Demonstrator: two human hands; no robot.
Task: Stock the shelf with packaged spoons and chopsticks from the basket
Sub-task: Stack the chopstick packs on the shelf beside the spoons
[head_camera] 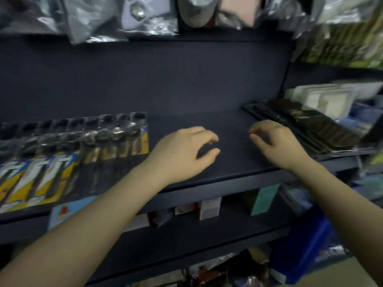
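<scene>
On the dark blue-grey metal shelf (207, 96) a row of long, narrow, clear-fronted packs of spoons (68, 154) lies flat at the left, overlapping one another like tiles, each with its long axis running from the front lip back toward the rear panel and its dark hang-tab end pointing at the back. The packs nearest the left edge have yellow and blue backing cards with pale handles showing through; those toward the middle look darker, with round metal bowls glinting under the plastic. At the right end of the same shelf a second stack, flat black packs of what may be chopsticks (300, 125), lies angled, with its long axis slanting from back-left to front-right; the blur hides the contents. Between the two groups the shelf surface is bare, and both hands are above that gap. The left hand (182, 154) is loosely curled, thumb and fingers parted, holding nothing, just right of the last spoon pack without touching it. The right hand (273, 141) is also half open and empty, fingers bent downward, its knuckles close beside the near edge of the black stack; whether it touches them is unclear.
</scene>
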